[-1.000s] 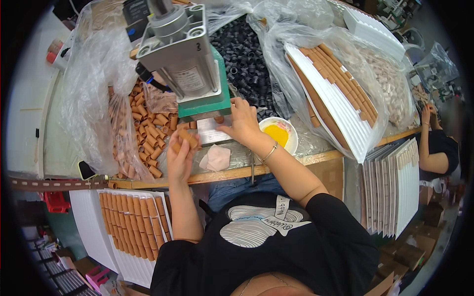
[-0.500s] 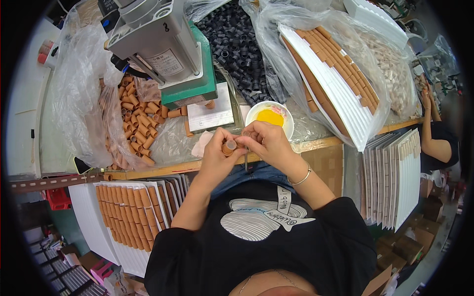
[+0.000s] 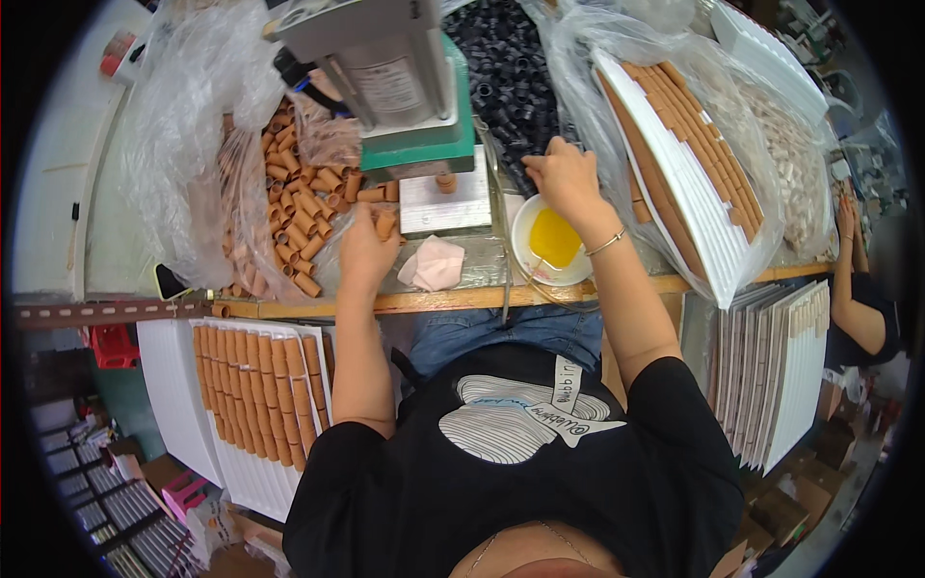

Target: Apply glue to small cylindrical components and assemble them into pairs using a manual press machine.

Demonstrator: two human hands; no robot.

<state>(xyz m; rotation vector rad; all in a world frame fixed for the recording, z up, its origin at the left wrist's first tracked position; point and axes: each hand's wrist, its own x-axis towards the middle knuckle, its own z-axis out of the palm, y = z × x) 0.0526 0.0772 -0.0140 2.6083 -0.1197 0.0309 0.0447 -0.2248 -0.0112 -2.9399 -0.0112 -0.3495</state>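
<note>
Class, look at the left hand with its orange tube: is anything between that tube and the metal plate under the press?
Nothing visible. The left hand holds an orange tube just left of the metal plate; one tube already stands on the plate.

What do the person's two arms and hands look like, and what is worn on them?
Both forearms are bare, with no gloves. The left hand wears nothing. The right hand has a thin metal bangle at the wrist. Short black sleeves cover the upper arms.

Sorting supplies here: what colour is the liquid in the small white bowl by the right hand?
Yellow liquid in the white bowl, seen in the head view.
</note>
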